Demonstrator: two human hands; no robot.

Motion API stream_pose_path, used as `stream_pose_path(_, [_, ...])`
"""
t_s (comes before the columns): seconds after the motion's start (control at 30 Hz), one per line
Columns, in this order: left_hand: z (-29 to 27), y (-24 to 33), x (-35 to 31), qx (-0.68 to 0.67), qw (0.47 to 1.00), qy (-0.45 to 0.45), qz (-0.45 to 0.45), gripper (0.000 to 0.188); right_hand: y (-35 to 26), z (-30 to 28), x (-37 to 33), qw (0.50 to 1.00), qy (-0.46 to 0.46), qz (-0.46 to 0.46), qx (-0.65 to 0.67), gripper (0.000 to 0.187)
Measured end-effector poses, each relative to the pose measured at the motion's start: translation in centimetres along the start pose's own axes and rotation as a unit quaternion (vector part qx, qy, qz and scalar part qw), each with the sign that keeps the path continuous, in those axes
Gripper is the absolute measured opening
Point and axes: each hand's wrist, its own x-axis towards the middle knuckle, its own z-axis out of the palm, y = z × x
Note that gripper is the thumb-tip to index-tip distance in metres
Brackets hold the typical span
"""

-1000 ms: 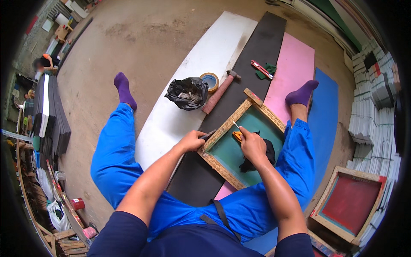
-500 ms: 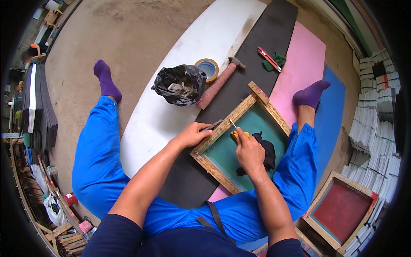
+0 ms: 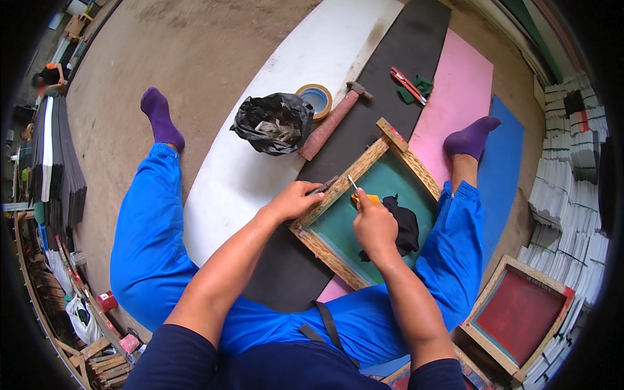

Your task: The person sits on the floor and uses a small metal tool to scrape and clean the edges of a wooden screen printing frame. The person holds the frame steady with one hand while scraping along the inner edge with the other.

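Note:
A wooden screen-printing frame [image 3: 416, 170] with green mesh lies tilted across the boards between my legs. My left hand [image 3: 296, 200] is closed at its left rail, holding a dark metal tool [image 3: 326, 186] against the outer edge; the tool's kind is unclear. My right hand [image 3: 376, 227] is a fist above the mesh around a slim tool with a thin metal shaft [image 3: 353, 183], like a screwdriver, its tip at the left rail's inner edge. The tool's handle is hidden. A black cloth [image 3: 404, 227] and something orange-yellow [image 3: 372, 198] lie on the mesh beside that hand.
Beyond the frame are a hammer [image 3: 330, 123] with a wrapped handle, a tape roll [image 3: 318, 99], a black plastic bag [image 3: 270, 133] and a red cutter knife [image 3: 408, 86]. Another frame [image 3: 520, 312] with red mesh leans against paper stacks [image 3: 559, 195]. Another person [image 3: 52, 77] is far left.
My right hand has shifted slightly left, with the shaft's tip now closer to the rail. My left hand and its dark tool have edged slightly up along the rail.

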Motion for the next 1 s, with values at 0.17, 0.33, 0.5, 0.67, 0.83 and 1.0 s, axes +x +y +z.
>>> stream_pose_path(0.17, [-0.5, 1.6, -0.6, 0.018, 1.0, -0.006, -0.018, 0.053, 0.6, 1.1, 0.0, 0.991, 0.014, 0.014, 0.132, 0.045])
stream_pose_path(0.33, [-0.3, 0.5, -0.4, 0.038, 0.999, 0.008, -0.016, 0.051, 0.0, 1.2, -0.5, 1.0, -0.002, 0.016, 0.019, 0.042])
stream_pose_path(0.5, [-0.1, 0.7, -0.4, 0.005, 1.0, -0.001, -0.028, 0.05, 1.9, 3.6, -0.2, 0.981, 0.073, -0.022, 0.177, 0.04])
stream_pose_path(0.67, [0.1, 0.0, -0.5, -0.003, 1.0, 0.022, -0.012, 0.045, 0.2, 1.0, -0.5, 0.992, -0.015, 0.051, 0.111, 0.034])
stream_pose_path(0.83, [0.3, -0.8, 0.1, -0.04, 0.999, 0.007, -0.011, 0.048, 3.5, 4.6, 0.8, 0.928, 0.041, 0.021, 0.369, 0.033])
stream_pose_path(1.0, [-0.2, 0.3, -0.4, -0.023, 0.999, 0.009, -0.026, 0.049, 1.6, 0.4, 1.4, 0.778, -0.128, 0.234, 0.569, 0.036])
